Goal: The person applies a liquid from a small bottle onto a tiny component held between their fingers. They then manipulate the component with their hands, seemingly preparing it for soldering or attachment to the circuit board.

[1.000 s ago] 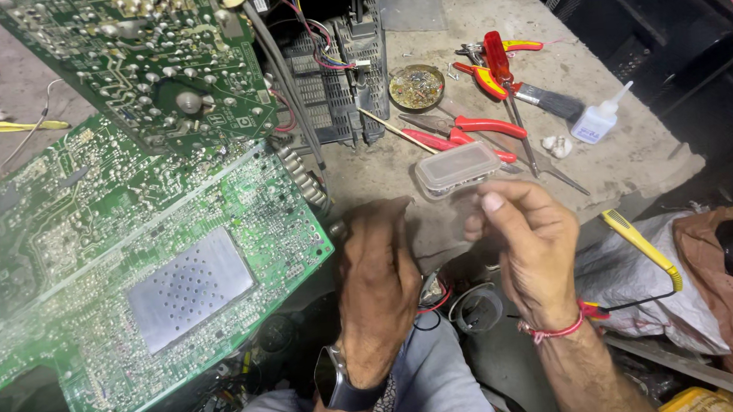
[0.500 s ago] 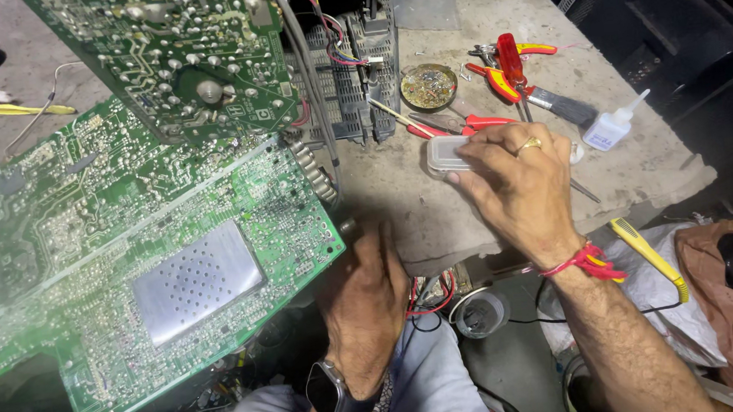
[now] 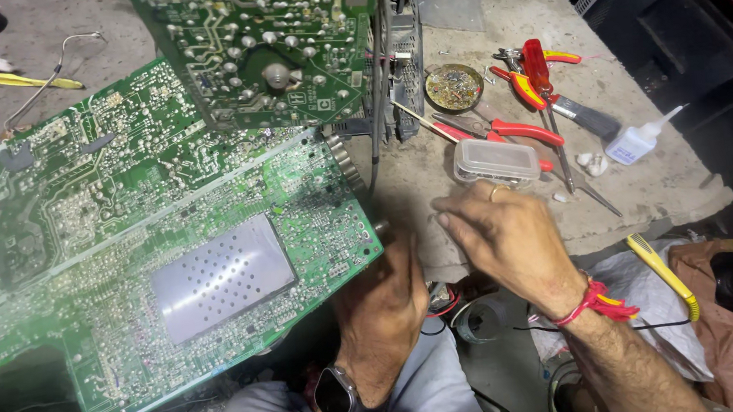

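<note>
My left hand [image 3: 383,305], with a dark watch on the wrist, grips the lower right corner of a large green circuit board [image 3: 125,242], which lies solder side up with a perforated metal shield in its middle. My right hand [image 3: 508,238] hovers over the concrete bench with its fingers loosely stretched to the left and nothing in them. A red thread is tied around that wrist. A small clear plastic box [image 3: 495,159] lies on the bench just beyond its knuckles, apart from the hand.
A second green circuit board [image 3: 258,49] overlaps the first at the top. On the bench lie a round solder tin [image 3: 453,86], red-handled pliers [image 3: 517,129], a red screwdriver [image 3: 539,66], a brush and a white squeeze bottle [image 3: 636,143]. A yellow-handled tool [image 3: 664,274] rests at the right.
My right hand held the clear box, set it down on the bench and has drawn back toward me. My left hand stays on the board's corner.
</note>
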